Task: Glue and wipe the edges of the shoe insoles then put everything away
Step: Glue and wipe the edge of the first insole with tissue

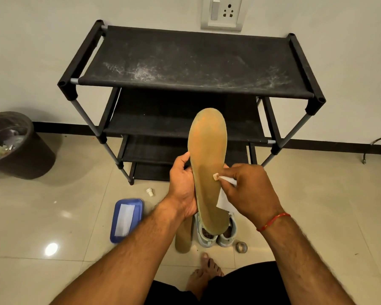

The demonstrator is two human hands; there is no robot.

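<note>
Insole (207,150), tan, stands upright at centre, toe at 12 o'clock, before a black rack (194,62). Your left hand (183,186) is wrapped round its lower left edge. Your right hand (249,190), at 3 o'clock of it, pinches a white wipe (223,200) against the right edge. To wipe well, hold the insole firm and draw the wipe along the rim in one steady stroke. A second insole (182,238) lies on the floor at 6 o'clock, beside the shoes (224,235).

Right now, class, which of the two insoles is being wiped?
The raised insole: the left hand grips it and the right hand presses a white wipe on it. The other insole lies on the floor.
</note>
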